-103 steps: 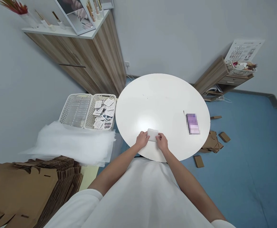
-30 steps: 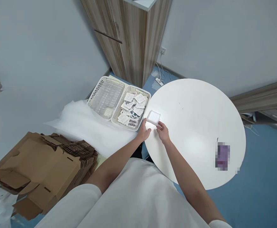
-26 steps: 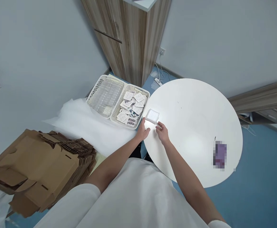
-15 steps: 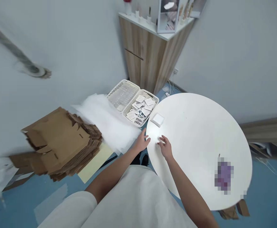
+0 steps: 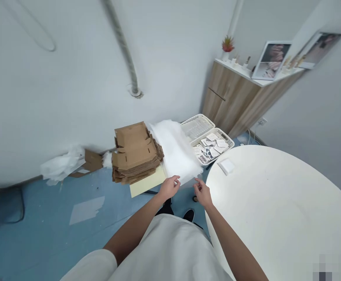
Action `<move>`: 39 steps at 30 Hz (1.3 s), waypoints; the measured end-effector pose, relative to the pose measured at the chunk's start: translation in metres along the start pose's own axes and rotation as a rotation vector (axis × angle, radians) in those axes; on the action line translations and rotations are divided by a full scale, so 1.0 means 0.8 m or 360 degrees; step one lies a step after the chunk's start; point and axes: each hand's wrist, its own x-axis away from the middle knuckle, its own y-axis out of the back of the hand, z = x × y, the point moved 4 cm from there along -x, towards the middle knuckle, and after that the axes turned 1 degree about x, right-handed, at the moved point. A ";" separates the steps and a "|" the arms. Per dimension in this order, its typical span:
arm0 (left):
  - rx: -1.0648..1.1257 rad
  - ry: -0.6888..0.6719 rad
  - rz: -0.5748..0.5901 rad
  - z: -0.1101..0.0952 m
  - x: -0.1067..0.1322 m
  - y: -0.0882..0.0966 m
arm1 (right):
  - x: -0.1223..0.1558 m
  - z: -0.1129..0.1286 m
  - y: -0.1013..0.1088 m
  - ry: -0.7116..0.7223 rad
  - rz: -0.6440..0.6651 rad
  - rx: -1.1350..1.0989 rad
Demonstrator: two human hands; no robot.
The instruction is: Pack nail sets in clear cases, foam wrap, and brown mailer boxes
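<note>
My left hand point(image 5: 169, 186) and my right hand point(image 5: 202, 192) hang in the air off the left edge of the round white table point(image 5: 278, 207), both empty with fingers loosely apart. They are just in front of the near edge of a stack of white foam sheets point(image 5: 174, 150). A small white wrapped pad point(image 5: 226, 166) lies alone on the table near its left edge. A stack of flat brown cardboard boxes point(image 5: 134, 152) stands to the left of the foam.
Two white baskets sit behind the foam: one point(image 5: 198, 126) with clear items, one point(image 5: 214, 146) with printed cards. A wooden cabinet point(image 5: 235, 97) stands in the corner. A yellow sheet point(image 5: 147, 181), white wrapping point(image 5: 61, 166) and cardboard scraps lie on the blue floor. A pipe point(image 5: 123, 47) runs down the wall.
Both hands let go of the white pad, left it on the table, and drew back off the table's edge toward the foam sheets. The view swung to the left.
</note>
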 end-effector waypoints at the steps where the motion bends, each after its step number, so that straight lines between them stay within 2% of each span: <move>1: -0.0062 0.0004 -0.0108 0.006 0.000 0.015 | -0.008 0.012 -0.011 0.0068 0.0054 0.0049; 5: -0.0334 0.0062 -0.0549 0.039 0.005 0.088 | -0.046 0.068 -0.069 0.0297 0.0299 0.0242; 8: -0.0520 0.0187 -0.0726 0.072 0.011 0.144 | -0.082 0.113 -0.119 0.0485 0.0303 0.0445; 11: -0.0599 0.0353 -0.0706 0.107 0.010 0.188 | -0.120 0.153 -0.164 0.0619 0.0213 0.0682; 14: -0.0578 0.0435 -0.0573 0.133 0.004 0.215 | -0.154 0.181 -0.196 0.0590 0.0125 0.0904; 18: -0.0546 0.0428 -0.0429 0.150 -0.004 0.230 | -0.183 0.200 -0.220 0.0475 0.0075 0.1184; 22: -0.0544 0.0386 -0.0339 0.163 -0.005 0.234 | -0.192 0.204 -0.234 0.0340 0.0058 0.1392; 27: -0.0580 0.0320 -0.0268 0.171 -0.006 0.232 | -0.186 0.216 -0.243 0.0333 0.0010 0.1350; 30: -0.0575 0.0233 -0.0306 0.166 -0.007 0.233 | -0.183 0.224 -0.237 0.0310 -0.0024 0.1109; 32: -0.0560 0.0156 -0.0348 0.162 -0.008 0.236 | -0.181 0.227 -0.228 0.0240 0.0000 0.0814; 36: -0.0511 0.0052 -0.0404 0.156 -0.010 0.244 | -0.177 0.231 -0.207 0.0037 0.0084 0.0079; 39: -0.0507 -0.0062 -0.0426 0.147 -0.008 0.247 | -0.171 0.234 -0.202 -0.0092 0.0203 -0.0212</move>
